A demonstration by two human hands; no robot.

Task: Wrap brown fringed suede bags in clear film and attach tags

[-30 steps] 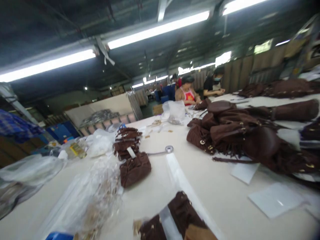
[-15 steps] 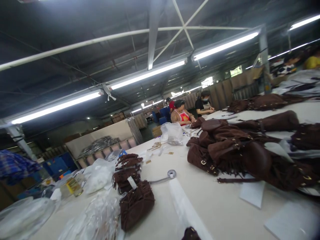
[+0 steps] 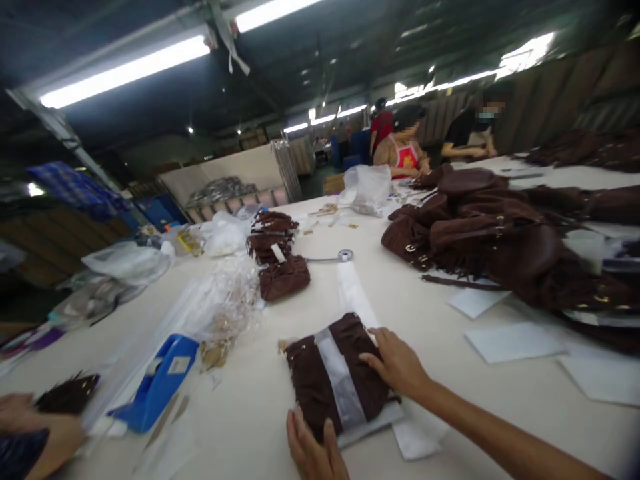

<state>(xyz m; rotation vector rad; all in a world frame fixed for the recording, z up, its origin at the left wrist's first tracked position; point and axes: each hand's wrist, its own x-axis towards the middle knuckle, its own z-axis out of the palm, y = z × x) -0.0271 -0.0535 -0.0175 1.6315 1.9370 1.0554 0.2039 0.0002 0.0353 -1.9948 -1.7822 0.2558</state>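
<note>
A brown fringed bag [image 3: 305,377] lies on the white table, with a pale grey band [image 3: 340,377] across its middle. My left hand [image 3: 315,450] touches the bag's near edge, its fingers spread. On the bag's right side rests my right hand [image 3: 400,360], thumb and fingers apart. White sheet material shows under the bag's near right edge. Beyond it, a small brown bag [image 3: 285,279] lies beside a stack of fringed brown pieces [image 3: 273,233] with a white tag.
A blue tape dispenser [image 3: 163,383] stands at left, near clear plastic bags [image 3: 225,300]. Another person's hand [image 3: 20,413] is at the lower left. Brown bags [image 3: 495,233] are heaped at right beside white sheets [image 3: 515,341]. People sit across the table.
The view has tilted down and levelled. Both my hands and the banded bag have come into view, along with the tape dispenser and the other person's hand at lower left.
</note>
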